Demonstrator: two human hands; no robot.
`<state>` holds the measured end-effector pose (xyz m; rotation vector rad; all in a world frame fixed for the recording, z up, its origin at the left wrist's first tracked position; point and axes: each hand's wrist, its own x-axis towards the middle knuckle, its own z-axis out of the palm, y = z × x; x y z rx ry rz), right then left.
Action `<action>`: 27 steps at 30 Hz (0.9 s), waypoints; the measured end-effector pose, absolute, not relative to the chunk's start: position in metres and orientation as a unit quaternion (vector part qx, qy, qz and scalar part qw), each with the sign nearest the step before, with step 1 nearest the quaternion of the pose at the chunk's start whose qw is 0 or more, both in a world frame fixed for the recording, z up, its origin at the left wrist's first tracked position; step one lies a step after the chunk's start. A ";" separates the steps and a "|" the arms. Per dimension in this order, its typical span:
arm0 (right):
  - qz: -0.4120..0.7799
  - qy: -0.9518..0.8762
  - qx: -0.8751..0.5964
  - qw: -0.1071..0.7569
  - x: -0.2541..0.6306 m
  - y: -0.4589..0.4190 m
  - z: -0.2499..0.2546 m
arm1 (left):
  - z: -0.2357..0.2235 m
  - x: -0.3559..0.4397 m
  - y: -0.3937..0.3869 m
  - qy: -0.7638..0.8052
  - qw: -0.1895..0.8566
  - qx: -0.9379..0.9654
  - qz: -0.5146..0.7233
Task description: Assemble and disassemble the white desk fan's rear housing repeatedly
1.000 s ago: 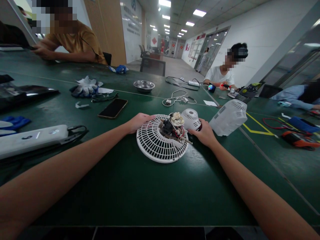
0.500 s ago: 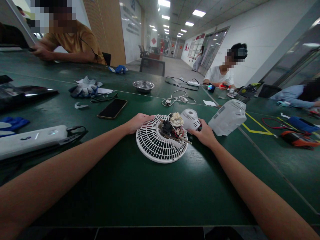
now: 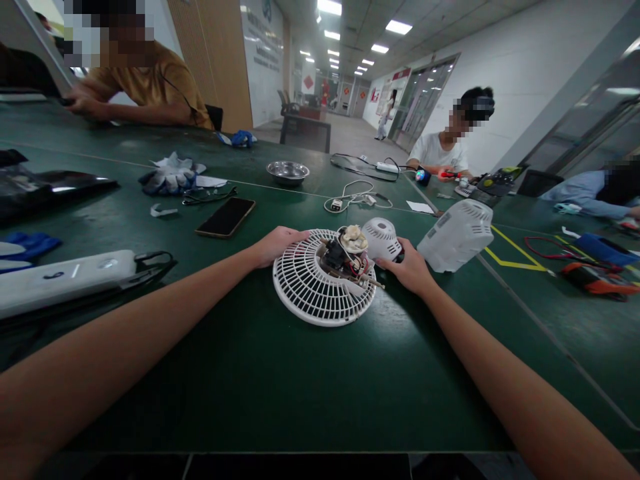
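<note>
A round white fan grille [image 3: 320,303] lies on the green table, its exposed motor [image 3: 336,257] and wires facing up. My left hand [image 3: 280,245] grips the grille's far left rim, thumb on top and the other fingers hidden beneath. Just right of the motor is a white vented motor cover [image 3: 381,239]. My right hand [image 3: 410,268] is closed around the cover's right side, where a dark part shows by the fingers. Beyond that hand stands a translucent white plastic housing [image 3: 456,237], tilted on the table.
Left of me lie a phone [image 3: 226,217], work gloves [image 3: 173,175] and a long white device [image 3: 65,283]. Farther back are a metal bowl [image 3: 287,173] and a white cable [image 3: 357,195]. An orange multimeter [image 3: 597,279] lies at right. Several people sit around the table.
Both hands, the grille and the cover stay in place. In the background, a walking person has moved slightly left.
</note>
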<state>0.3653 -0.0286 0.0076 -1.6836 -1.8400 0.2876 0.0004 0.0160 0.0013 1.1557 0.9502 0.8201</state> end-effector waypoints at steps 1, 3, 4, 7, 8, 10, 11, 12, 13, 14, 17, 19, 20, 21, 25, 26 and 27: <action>0.111 -0.696 -0.638 0.310 0.365 -0.029 0.008 | 0.002 0.000 0.016 0.419 0.660 0.509 0.360; 0.111 -0.697 -0.638 0.308 0.365 -0.029 0.008 | 0.003 0.000 0.016 0.419 0.662 0.508 0.358; 0.109 -0.698 -0.638 0.307 0.365 -0.029 0.008 | 0.003 0.000 0.015 0.420 0.663 0.506 0.356; 0.105 -0.698 -0.639 0.307 0.365 -0.029 0.008 | 0.004 0.000 0.015 0.421 0.665 0.506 0.353; 0.105 -0.697 -0.639 0.307 0.365 -0.029 0.008 | 0.004 0.000 0.015 0.419 0.665 0.508 0.352; 0.104 -0.697 -0.640 0.307 0.365 -0.029 0.007 | 0.004 0.000 0.015 0.418 0.663 0.512 0.352; 0.104 -0.697 -0.639 0.307 0.365 -0.028 0.007 | 0.004 0.000 0.015 0.418 0.662 0.514 0.352; 0.104 -0.698 -0.638 0.308 0.366 -0.028 0.007 | 0.003 0.000 0.015 0.419 0.660 0.515 0.352; 0.105 -0.698 -0.638 0.308 0.366 -0.028 0.006 | 0.004 0.001 0.015 0.420 0.658 0.516 0.352; 0.105 -0.699 -0.637 0.308 0.366 -0.028 0.006 | 0.004 0.001 0.015 0.422 0.657 0.516 0.353; 0.100 -0.700 -0.638 0.305 0.366 -0.028 0.006 | 0.004 0.002 0.014 0.429 0.652 0.516 0.352; 0.098 -0.700 -0.640 0.303 0.365 -0.028 0.006 | 0.005 0.001 0.014 0.430 0.652 0.517 0.350; 0.098 -0.699 -0.640 0.303 0.365 -0.028 0.006 | 0.005 0.001 0.014 0.430 0.653 0.518 0.349; 0.098 -0.699 -0.641 0.303 0.365 -0.028 0.007 | 0.005 0.001 0.014 0.429 0.653 0.517 0.348; 0.102 -0.698 -0.642 0.302 0.366 -0.028 0.006 | 0.006 0.001 0.014 0.437 0.656 0.509 0.346; 0.102 -0.698 -0.642 0.302 0.366 -0.028 0.006 | 0.006 0.002 0.013 0.435 0.658 0.508 0.346; 0.101 -0.698 -0.642 0.301 0.366 -0.028 0.006 | 0.006 0.002 0.013 0.431 0.660 0.508 0.347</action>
